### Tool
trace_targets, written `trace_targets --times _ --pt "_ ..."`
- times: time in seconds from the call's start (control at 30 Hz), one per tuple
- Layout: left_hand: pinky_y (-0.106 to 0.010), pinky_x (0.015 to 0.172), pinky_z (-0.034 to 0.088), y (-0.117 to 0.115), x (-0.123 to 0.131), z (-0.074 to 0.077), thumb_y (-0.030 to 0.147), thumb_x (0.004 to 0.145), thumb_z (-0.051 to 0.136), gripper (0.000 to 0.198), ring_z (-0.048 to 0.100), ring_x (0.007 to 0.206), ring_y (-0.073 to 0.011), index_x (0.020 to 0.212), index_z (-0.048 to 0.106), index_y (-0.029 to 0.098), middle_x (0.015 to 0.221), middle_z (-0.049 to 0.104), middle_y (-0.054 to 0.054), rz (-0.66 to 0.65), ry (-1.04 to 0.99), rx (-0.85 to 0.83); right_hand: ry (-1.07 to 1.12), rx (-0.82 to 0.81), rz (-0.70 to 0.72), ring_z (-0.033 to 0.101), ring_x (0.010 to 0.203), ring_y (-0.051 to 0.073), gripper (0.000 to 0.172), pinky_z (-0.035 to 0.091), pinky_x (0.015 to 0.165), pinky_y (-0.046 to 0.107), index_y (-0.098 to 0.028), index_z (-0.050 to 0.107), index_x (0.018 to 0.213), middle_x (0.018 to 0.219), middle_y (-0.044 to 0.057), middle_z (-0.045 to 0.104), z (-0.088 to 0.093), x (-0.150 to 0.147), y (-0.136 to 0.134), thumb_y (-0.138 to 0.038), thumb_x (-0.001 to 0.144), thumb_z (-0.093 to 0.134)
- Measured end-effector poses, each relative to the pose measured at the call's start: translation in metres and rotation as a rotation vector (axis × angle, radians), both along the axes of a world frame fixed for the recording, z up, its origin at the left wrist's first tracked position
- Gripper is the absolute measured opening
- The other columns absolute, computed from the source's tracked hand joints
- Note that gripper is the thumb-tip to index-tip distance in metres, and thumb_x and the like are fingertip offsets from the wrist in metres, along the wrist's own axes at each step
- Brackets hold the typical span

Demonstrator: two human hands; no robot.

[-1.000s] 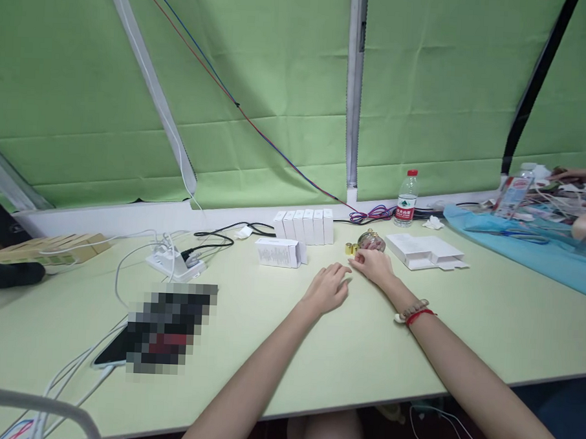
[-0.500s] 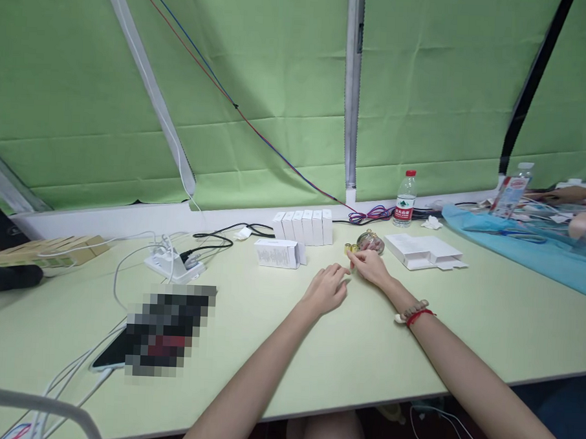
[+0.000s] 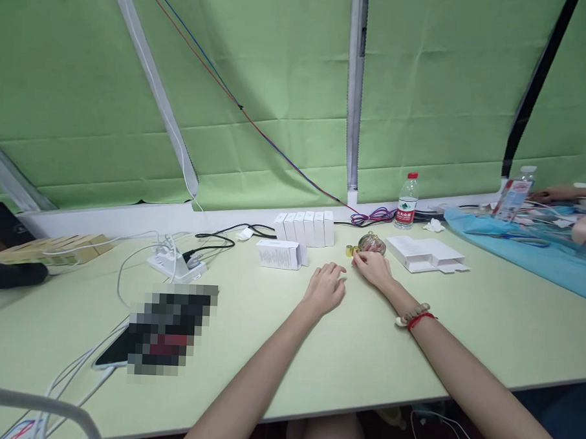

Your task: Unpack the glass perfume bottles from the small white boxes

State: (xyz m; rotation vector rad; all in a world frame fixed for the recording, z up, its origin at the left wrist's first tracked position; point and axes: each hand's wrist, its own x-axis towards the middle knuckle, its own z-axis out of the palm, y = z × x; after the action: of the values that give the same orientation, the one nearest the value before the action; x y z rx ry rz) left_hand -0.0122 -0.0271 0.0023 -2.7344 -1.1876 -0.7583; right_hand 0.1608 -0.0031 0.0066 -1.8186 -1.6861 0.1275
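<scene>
My right hand [image 3: 372, 269] rests on the table with thumb and fingers drawn together. Its fingertips are right at two small shiny gold cylinders [image 3: 349, 250]; whether anything sits in the pinch is too small to tell. Just behind that hand stands a round, clear container [image 3: 371, 242] with dark reddish contents, partly covered by the fingers. My left hand [image 3: 325, 289] lies palm down to the left, fingers loosely bent and apart, holding nothing visible. A printed white box [image 3: 278, 254] with an open end flap lies beyond it.
Several white boxes [image 3: 304, 228] stand in a row at the back. Opened white cartons [image 3: 425, 254], a red-capped water bottle [image 3: 406, 202] and blue sheeting [image 3: 524, 255] are on the right. To the left are a power strip [image 3: 177, 266], cables and a dark, pixelated device [image 3: 171, 331].
My right fingertips have shifted slightly away from the gold cylinders, which show more now. My left hand has barely moved. The whole view has shifted a little.
</scene>
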Motion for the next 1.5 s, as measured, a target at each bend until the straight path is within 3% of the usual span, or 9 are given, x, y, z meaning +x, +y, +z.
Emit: trace_targets --times 0.23,0.37,0.53,0.77,0.9,1.13,1.33,1.5 --pt "-0.036 0.086 0.038 0.002 -0.001 0.0 0.016 0.081 0.038 0.023 0.051 0.097 -0.019 0.099 0.051 0.019 0.103 0.057 -0.005 0.152 -0.07 -0.017 -0.024 0.008 0.001 0.059 0.073 0.016 0.038 0.03 0.058 0.024 -0.022 0.069 0.071 0.075 0.003 0.068 -0.003 -0.002 0.002 -0.039 0.086 0.039" --pt "-0.039 0.088 0.037 0.007 -0.005 -0.003 0.016 0.079 0.038 0.026 0.05 0.101 -0.0225 0.102 0.051 0.017 0.107 0.056 -0.008 0.331 -0.104 -0.058 -0.032 0.011 0.053 0.059 0.069 0.015 0.036 0.03 0.056 0.023 -0.021 0.068 0.067 0.072 0.002 0.068 -0.003 -0.006 0.0 -0.036 0.085 0.041" --pt "-0.043 0.092 0.033 0.011 -0.008 -0.006 0.022 0.076 0.044 0.038 0.041 0.115 -0.0306 0.111 0.047 0.008 0.123 0.044 -0.02 0.546 -0.178 -0.12 -0.042 0.014 0.175 0.058 0.066 0.013 0.038 0.03 0.057 0.022 -0.021 0.067 0.063 0.068 0.002 0.067 -0.005 -0.013 0.001 -0.035 0.085 0.04" --pt "-0.043 0.093 0.033 0.013 -0.017 -0.004 0.023 0.074 0.044 0.049 0.038 0.121 -0.0313 0.121 0.039 0.01 0.135 0.033 -0.022 0.657 -0.239 -0.103 -0.129 0.018 0.306 0.052 0.059 0.012 0.038 0.025 0.054 0.023 -0.018 0.064 0.061 0.061 0.002 0.064 -0.009 -0.031 -0.004 -0.033 0.086 0.04" --pt "-0.045 0.094 0.033 0.018 -0.02 -0.007 0.024 0.075 0.042 0.056 0.036 0.123 -0.0337 0.128 0.036 0.008 0.142 0.027 -0.023 0.667 -0.184 -0.153 -0.154 0.011 0.326 0.049 0.057 0.011 0.038 0.022 0.052 0.023 -0.018 0.063 0.061 0.061 0.001 0.062 -0.009 -0.036 -0.007 -0.034 0.086 0.039" --pt "-0.048 0.097 0.032 0.018 -0.016 -0.012 0.021 0.076 0.04 0.058 0.038 0.123 -0.0333 0.131 0.034 0.004 0.141 0.029 -0.024 0.611 -0.173 -0.114 -0.173 -0.019 0.298 0.049 0.059 0.011 0.037 0.021 0.052 0.023 -0.018 0.062 0.063 0.062 0.001 0.062 -0.01 -0.038 -0.006 -0.034 0.086 0.039" --pt "-0.048 0.105 0.026 0.021 -0.023 0.001 0.018 0.078 0.038 0.05 0.023 0.134 -0.0283 0.128 0.04 0.014 0.147 0.021 -0.013 0.535 -0.203 0.102 -0.209 -0.041 0.276 0.049 0.06 0.011 0.036 0.02 0.051 0.023 -0.018 0.06 0.063 0.063 0.001 0.061 -0.01 -0.039 -0.006 -0.035 0.086 0.039" --pt "-0.047 0.106 0.025 0.037 -0.054 0.011 0.024 0.085 0.032 0.046 0.014 0.137 -0.0273 0.13 0.041 0.016 0.147 0.024 -0.011 0.667 -0.239 0.172 -0.223 -0.04 0.29 0.05 0.064 0.011 0.035 0.02 0.052 0.023 -0.018 0.06 0.064 0.067 0.002 0.062 -0.008 -0.039 -0.009 -0.035 0.086 0.039"
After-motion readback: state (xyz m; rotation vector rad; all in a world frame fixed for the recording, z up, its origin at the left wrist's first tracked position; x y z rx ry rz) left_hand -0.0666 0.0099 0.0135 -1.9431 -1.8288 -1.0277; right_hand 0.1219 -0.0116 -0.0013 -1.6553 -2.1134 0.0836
